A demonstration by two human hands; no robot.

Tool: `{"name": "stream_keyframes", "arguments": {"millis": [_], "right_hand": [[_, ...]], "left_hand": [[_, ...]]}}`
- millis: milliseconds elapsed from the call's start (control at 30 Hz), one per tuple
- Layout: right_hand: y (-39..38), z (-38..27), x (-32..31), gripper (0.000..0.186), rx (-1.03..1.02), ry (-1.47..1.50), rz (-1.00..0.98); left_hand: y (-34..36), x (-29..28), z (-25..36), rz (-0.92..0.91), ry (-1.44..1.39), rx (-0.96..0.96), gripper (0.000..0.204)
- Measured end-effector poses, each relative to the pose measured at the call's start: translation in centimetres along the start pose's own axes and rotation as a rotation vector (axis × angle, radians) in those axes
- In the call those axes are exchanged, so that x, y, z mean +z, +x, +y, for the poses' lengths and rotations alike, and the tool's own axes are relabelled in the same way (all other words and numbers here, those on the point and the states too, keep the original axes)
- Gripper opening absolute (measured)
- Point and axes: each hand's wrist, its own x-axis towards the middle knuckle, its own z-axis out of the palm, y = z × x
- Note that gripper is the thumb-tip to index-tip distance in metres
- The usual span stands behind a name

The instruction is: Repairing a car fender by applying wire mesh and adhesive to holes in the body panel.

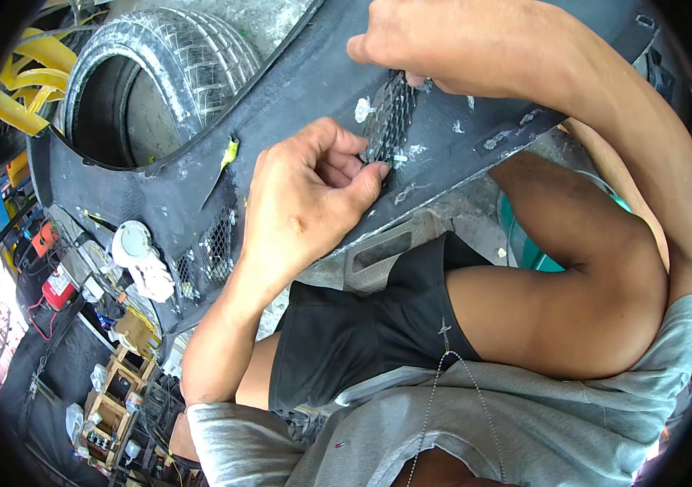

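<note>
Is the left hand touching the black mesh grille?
Touching: the head view shows the left hand with its fingertips pinched on the lower edge of the black mesh grille.

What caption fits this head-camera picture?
Both hands, left hand and right hand, press a black mesh grille into a dark car bumper.

Bumper (281, 105) matt black plastic (scuffed); mesh grille (386, 122) plastic.
</note>
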Motion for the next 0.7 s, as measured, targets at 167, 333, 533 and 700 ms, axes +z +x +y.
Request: {"name": "stream_keyframes", "arguments": {"millis": [167, 333, 533, 700], "right_hand": [[0.1, 1.6, 1.0, 0.021, 0.064, -0.062, -0.109], [1.1, 2.8, 2.4, 0.012, 0.144, -0.032, -0.059], [0.5, 1.6, 0.7, 0.013, 0.136, -0.039, 0.017], [-0.5, 1.1, -0.1, 0.014, 0.186, 0.005, -0.017]], "left_hand": [[0.8, 0.5, 0.2, -0.033, -0.002, -0.024, 0.024], [1.9, 0.6, -0.2, -0.012, 0.092, 0.052, 0.026], [2.4, 0.2, 0.1, 0.004, 0.152, -0.01, 0.032], [2.4, -0.1, 0.8, -0.029, 0.117, -0.014, 0.032]]}}
